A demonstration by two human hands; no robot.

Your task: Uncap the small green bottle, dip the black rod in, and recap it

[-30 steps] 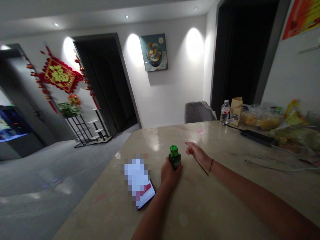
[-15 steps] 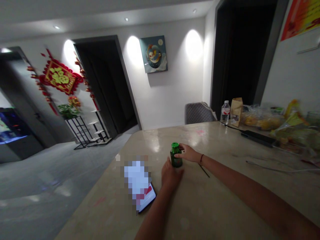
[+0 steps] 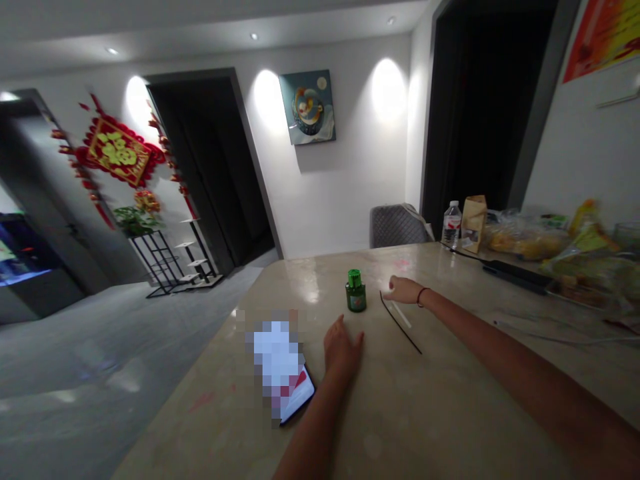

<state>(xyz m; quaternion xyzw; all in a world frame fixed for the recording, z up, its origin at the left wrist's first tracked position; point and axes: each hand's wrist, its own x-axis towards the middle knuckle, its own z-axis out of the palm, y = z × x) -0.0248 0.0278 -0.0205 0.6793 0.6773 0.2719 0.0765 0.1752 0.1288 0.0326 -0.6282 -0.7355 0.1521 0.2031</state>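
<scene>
A small green bottle (image 3: 355, 292) with a green cap stands upright on the beige table (image 3: 400, 413), with neither hand on it. My left hand (image 3: 343, 347) lies flat on the table just in front of the bottle, fingers apart and empty. My right hand (image 3: 405, 290) rests to the right of the bottle with its fingers curled in. A thin black stick (image 3: 400, 324) and a short white stick (image 3: 401, 314) lie on the table right below that hand. Whether the fingers pinch either one is unclear.
A phone (image 3: 295, 393) lies left of my left forearm near the table edge. Along the far right stand a water bottle (image 3: 451, 225), a paper bag (image 3: 473, 222), plastic food bags (image 3: 575, 247) and a dark flat bar (image 3: 515, 275). A grey chair (image 3: 397, 225) stands behind the table.
Both hands let go of the green bottle, which now stands farther away. My left hand flattened on the table and my right hand moved right to the sticks.
</scene>
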